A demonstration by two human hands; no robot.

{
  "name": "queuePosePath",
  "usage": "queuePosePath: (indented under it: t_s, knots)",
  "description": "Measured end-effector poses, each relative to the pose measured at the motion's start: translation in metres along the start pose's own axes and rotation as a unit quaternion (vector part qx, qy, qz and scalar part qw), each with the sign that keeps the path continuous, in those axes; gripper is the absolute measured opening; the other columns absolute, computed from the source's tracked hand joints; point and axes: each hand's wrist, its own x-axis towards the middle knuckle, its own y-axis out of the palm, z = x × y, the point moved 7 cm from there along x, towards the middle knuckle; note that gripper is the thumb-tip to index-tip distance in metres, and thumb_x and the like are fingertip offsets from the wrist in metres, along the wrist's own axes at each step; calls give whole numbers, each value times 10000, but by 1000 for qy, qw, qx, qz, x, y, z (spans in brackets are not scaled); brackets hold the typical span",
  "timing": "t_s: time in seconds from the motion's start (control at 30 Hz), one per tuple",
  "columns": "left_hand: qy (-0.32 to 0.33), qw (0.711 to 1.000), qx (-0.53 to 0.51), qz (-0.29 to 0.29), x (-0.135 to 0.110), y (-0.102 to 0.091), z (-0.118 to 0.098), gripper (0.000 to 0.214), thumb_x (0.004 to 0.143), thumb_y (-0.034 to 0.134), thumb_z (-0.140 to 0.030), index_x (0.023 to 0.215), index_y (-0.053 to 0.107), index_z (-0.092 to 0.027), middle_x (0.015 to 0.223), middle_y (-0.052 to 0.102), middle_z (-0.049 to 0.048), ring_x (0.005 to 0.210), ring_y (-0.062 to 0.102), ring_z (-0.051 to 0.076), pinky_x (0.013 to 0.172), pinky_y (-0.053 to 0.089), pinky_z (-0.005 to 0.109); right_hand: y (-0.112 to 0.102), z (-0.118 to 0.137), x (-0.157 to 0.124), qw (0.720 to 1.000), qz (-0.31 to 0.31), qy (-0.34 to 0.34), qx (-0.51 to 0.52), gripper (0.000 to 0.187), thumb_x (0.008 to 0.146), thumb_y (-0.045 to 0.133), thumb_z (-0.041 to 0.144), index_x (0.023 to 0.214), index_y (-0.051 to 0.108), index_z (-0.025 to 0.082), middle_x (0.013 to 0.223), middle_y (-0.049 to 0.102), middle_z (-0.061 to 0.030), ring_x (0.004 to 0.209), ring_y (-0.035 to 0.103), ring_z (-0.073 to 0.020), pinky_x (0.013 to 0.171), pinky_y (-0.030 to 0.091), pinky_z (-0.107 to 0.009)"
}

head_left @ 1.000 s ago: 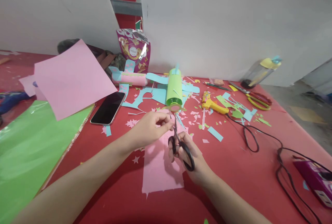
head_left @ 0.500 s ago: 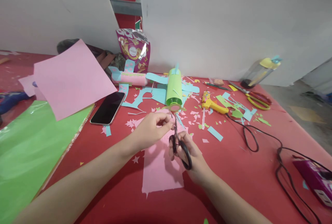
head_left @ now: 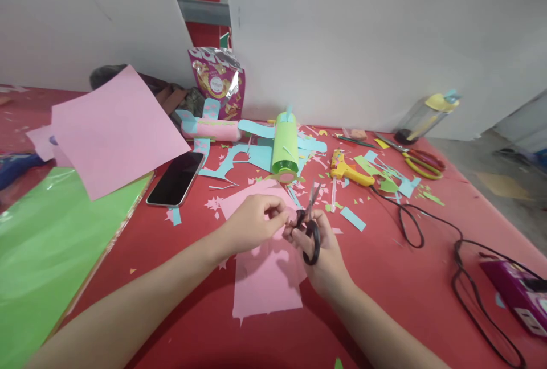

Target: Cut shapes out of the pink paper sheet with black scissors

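Small pink paper piece [head_left: 292,214] between the two hands, above the table [head_left: 192,323]. Left hand [head_left: 252,218]: fingers in a narrow pinch on it. Right hand [head_left: 327,249]: fingers curled round black-handled scissors [head_left: 309,213], blades slightly parted, tips toward 12–1 o'clock. Pink sheet [head_left: 267,289] flat beneath. From the scissors: green tube [head_left: 285,144] at 11 o'clock, yellow glue gun [head_left: 350,173] at 1, phone [head_left: 176,179] near 10.

Looks like a craft workspace, judging by black-handled scissors [head_left: 317,241], paper scraps [head_left: 387,186] strewn across the far half of the red surface [head_left: 183,326], a yellow glue gun [head_left: 347,171] among them and a green sheet [head_left: 64,244] by the left edge. Bounded by pale panels [head_left: 363,33] behind the far edge and grey floor [head_left: 478,158] beyond the right edge.
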Motion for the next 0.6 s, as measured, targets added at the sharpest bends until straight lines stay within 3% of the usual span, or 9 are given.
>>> queuePosePath:
  t_s: [0.17,0.4,0.6]
  knots:
    - [-13,998,37,39,-2,10,1,236,750,410,-252,538,436,-153,533,434,-34,542,400,92,528,331,207,-9,3,1,998,-55,-25,-10,314,589,691,155,698,404,222,705,476,65,603,447,-73,547,364,-192]
    - [-21,998,34,53,-2,16,6,233,751,408,-274,558,453,-153,547,440,-33,552,417,94,531,341,203,-12,5,0,997,-63,-38,-36,309,590,665,102,713,409,224,731,483,67,549,420,-52,461,327,-157]
    - [-11,998,24,64,-2,20,7,234,746,412,-264,545,444,-150,522,392,-45,523,377,82,513,323,199,-13,9,0,995,-61,-66,-39,273,629,634,110,714,402,226,736,486,59,589,445,-67,490,352,-173]
